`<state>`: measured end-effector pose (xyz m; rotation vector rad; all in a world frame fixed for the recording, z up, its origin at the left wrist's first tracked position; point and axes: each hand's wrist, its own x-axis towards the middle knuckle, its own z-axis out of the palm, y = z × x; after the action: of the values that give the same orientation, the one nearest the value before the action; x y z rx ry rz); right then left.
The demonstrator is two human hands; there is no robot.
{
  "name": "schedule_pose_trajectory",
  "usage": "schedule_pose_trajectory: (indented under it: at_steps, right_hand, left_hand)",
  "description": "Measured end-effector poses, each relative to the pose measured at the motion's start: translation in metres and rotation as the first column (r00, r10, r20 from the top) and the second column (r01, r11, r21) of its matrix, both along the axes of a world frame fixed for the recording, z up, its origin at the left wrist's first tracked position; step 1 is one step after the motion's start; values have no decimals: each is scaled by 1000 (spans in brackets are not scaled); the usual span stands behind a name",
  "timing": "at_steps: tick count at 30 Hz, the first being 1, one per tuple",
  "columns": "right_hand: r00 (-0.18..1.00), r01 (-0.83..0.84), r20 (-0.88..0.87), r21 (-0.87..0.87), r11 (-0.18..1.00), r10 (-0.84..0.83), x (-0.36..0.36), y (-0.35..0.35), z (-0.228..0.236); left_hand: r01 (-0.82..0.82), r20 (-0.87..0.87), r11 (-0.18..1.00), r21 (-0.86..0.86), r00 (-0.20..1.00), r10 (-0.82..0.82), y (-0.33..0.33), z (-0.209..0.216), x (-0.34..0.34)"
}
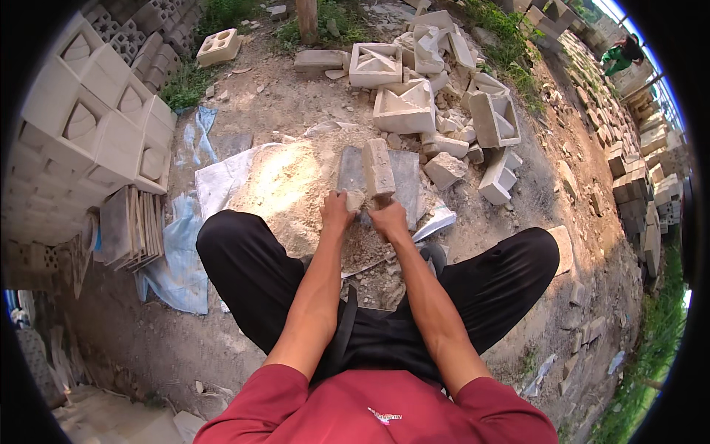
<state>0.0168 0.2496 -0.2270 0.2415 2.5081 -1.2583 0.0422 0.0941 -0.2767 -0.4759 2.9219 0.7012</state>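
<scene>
My left hand (336,210) is closed around a pale chunk of broken block (355,200), held low over the ground between my knees. Beside it my right hand (389,220) is wrapped round the short handle of a mallet (379,169) with a long, dusty, block-shaped head. The head is over a flat grey slab (405,174), just beyond my hands; whether it touches the slab I cannot tell. To the left of the slab spreads a heap of pale crushed grit (285,181) on a white sheet (218,180).
Broken vent blocks (405,105) are piled beyond the slab to the right. At the left stand tall stacks of pale blocks (92,137), with thin boards (137,226) and a blue plastic sheet (180,259) below. A person in green (615,58) is far off at upper right.
</scene>
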Motion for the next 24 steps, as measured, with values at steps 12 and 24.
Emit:
schedule_pose_trajectory:
  at_steps: [12,24]
  right_hand:
    - [1000,-20,19,-26,999,20,-2,6,-1]
    - [981,-177,102,120,977,165,-10,5,13]
  left_hand:
    - [-28,5,1000,9,1000,28,3,7,1]
    - [-83,51,995,-46,995,85,-2,4,4]
